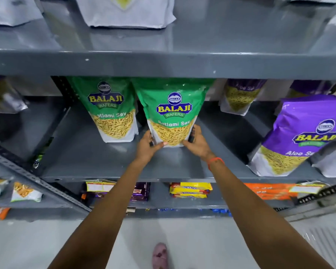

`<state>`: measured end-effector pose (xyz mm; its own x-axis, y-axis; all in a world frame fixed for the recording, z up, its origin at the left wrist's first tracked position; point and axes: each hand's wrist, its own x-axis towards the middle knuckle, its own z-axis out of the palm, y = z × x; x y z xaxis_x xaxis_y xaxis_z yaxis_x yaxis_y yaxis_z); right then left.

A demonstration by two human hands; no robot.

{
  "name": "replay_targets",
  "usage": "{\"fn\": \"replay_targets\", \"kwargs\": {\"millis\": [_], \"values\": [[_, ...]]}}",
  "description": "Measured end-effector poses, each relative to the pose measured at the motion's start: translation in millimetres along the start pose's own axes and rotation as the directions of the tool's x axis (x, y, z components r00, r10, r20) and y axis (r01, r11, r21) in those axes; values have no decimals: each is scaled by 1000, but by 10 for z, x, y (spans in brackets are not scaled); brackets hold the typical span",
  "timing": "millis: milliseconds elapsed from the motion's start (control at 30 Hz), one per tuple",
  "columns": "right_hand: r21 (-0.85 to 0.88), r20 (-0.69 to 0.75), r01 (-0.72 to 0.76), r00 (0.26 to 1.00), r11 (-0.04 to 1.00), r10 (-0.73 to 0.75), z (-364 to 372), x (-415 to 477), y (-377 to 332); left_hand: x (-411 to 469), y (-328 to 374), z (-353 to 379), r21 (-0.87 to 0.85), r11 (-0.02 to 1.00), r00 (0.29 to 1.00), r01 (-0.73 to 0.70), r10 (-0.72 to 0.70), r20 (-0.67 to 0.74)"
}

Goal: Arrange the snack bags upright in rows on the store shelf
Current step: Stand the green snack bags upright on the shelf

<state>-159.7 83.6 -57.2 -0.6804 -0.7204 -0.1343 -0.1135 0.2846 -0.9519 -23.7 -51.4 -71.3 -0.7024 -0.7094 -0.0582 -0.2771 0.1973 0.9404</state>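
Observation:
A green Ratlami Sev bag stands upright on the grey middle shelf. My left hand grips its lower left corner and my right hand grips its lower right corner. A second green Ratlami Sev bag stands upright just to its left, slightly further back. At the right front a purple Aloo Sev bag stands upright, with another purple bag behind it toward the back.
The upper shelf edge overhangs the tops of the bags; white bags stand on it. A slotted upright post bounds the shelf at left. Lower shelves hold yellow packets and orange packets.

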Motion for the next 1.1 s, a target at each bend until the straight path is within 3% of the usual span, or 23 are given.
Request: {"fn": "replay_targets", "kwargs": {"millis": [233,567,633,733,800,933,1100], "values": [[-171,-144,68,985,983,-93,31,-767,251,-707,-168,30,-93,995,996,-26,33,78],[-184,-190,111,971,977,-146,53,-1195,197,-1140,54,44,-57,998,992,-2,9,122],[-255,-342,183,902,949,-266,89,-1290,136,-1208,77,37,-32,999,996,-26,29,89],[-334,-534,349,695,875,-481,247,-1502,-82,-1300,123,13,39,993,989,-114,117,-96],[-337,-498,466,649,818,-575,466,-1583,-282,-1312,177,-64,114,975,954,-189,210,-214],[-292,-321,593,679,751,-660,938,-1509,-633,-1213,258,-357,180,954,888,-241,291,-355],[-161,-96,513,842,843,-531,1640,-1008,-877,-825,45,-1026,186,973,889,-138,204,-410]]}}
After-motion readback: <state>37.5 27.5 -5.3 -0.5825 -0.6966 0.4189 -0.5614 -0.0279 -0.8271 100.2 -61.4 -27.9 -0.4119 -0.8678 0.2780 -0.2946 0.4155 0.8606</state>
